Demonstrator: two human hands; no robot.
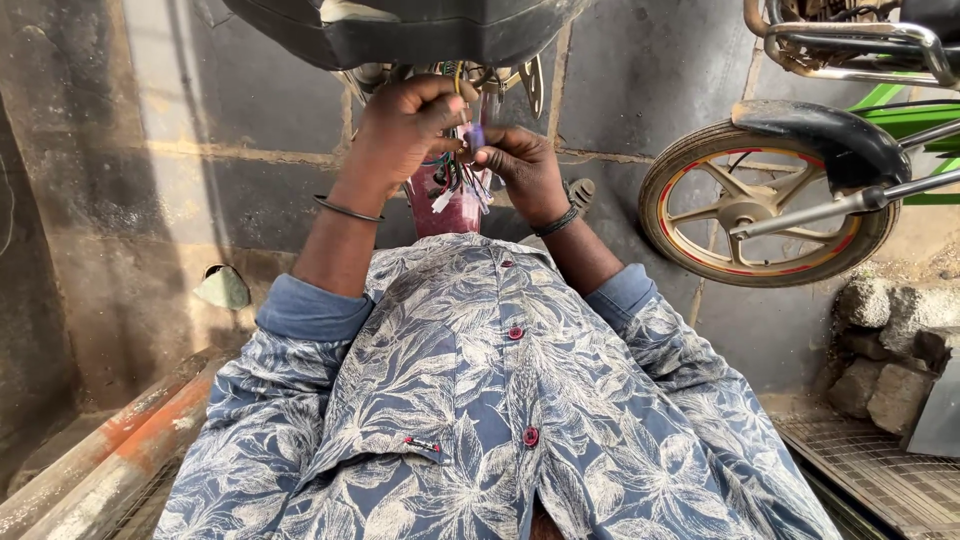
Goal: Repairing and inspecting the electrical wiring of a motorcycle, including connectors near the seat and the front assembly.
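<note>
Both hands (405, 125) (525, 165) pinch coloured wires (455, 175) in closed grip above stained concrete paving (640, 90).

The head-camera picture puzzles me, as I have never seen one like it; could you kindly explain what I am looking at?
The camera sits on a person's head and looks down their patterned shirt to both bare hands. The left hand and the right hand meet at a bundle of coloured wires hanging under a dark vehicle body, pinching a small purple connector between them. On the right stands a motorcycle wheel on the concrete ground, with rough stones beside it.
</note>
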